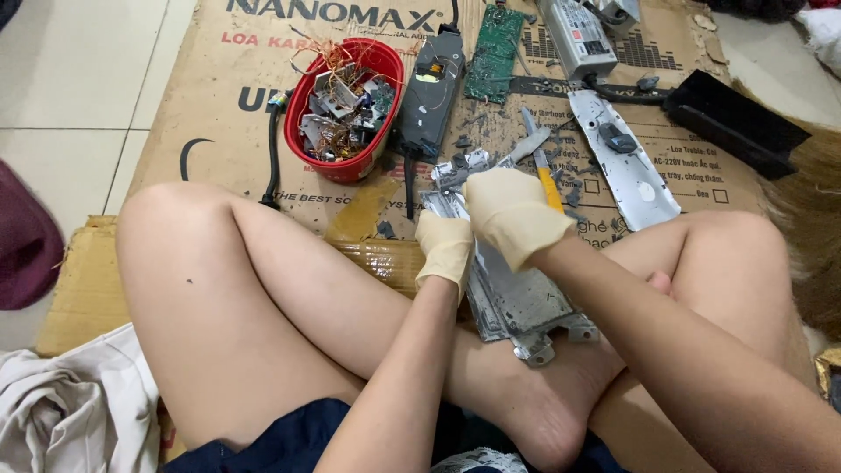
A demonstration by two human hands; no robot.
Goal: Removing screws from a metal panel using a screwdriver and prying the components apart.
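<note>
The left hand [445,250], in a cream glove, is closed around the near edge of a grey metal casing [517,302] to steady it; the right hand [510,215], also gloved, is curled tight over the casing's top end, and a yellow-handled knife [547,180] pokes out beyond it, though I cannot tell whether the hand holds it; the casing rests across the crossed legs, propped for leverage. Further out on the cardboard sheet [219,131], a red basin [346,109] collects wire and scrap; a green circuit board [493,54] and a black tray [734,123] lie set aside.
</note>
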